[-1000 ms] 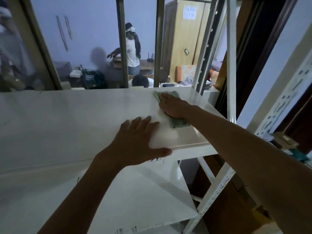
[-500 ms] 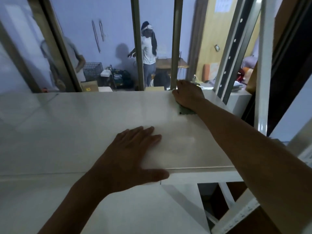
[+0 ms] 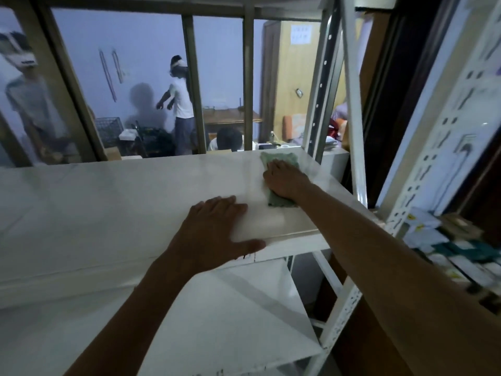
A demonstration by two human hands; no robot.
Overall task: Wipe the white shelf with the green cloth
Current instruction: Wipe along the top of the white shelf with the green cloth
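your right hand (image 3: 286,180) is lying flat on the green cloth (image 3: 280,180), fingers stretched forward and pressing it down onto the white shelf (image 3: 122,202) rather than gripping it. the cloth is sitting toward the shelf's right end, its far edge nearly reaching the shelf's back edge and its near corner poking out below your wrist. the right edge of the shelf and the white upright post (image 3: 352,104) are lying just beside the cloth, so you are having little room on that side. your left hand (image 3: 214,234) is resting palm down near the front edge, fingers spread wide and holding nothing, the thumb running along the front lip. a strip of bare shelf is separating the two hands. to the left, the surface is stretching out open and bare. a lower shelf (image 3: 230,321) is showing beneath your arms, and a window frame (image 3: 193,85) is standing right behind the back edge.
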